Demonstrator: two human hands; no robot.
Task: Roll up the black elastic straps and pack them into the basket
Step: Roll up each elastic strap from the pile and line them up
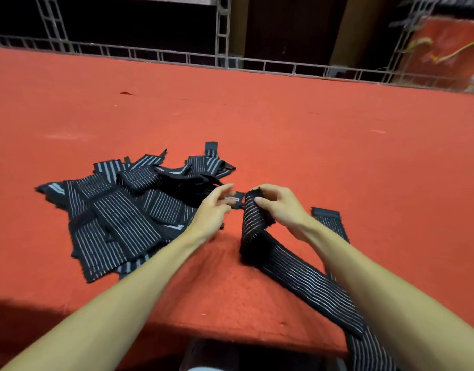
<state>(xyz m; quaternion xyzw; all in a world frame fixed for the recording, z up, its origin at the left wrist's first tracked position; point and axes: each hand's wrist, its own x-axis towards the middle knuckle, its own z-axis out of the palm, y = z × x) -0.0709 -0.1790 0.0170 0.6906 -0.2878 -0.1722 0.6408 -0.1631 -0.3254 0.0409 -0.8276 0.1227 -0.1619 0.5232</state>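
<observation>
A pile of black elastic straps with white stripes [128, 210] lies on the red table, left of centre. My right hand [280, 204] grips the raised end of one long strap [297, 277]. That strap runs down to the table and off its near edge at the lower right. My left hand [214, 207] hovers beside the strap's end with fingers relaxed, touching a small black tab [237, 199]. No basket is in view.
The red felt table [257, 116] stretches far back to a metal rail [177, 56]. Another strap end [328, 218] lies to the right of my right wrist. The table's near edge runs just below my forearms.
</observation>
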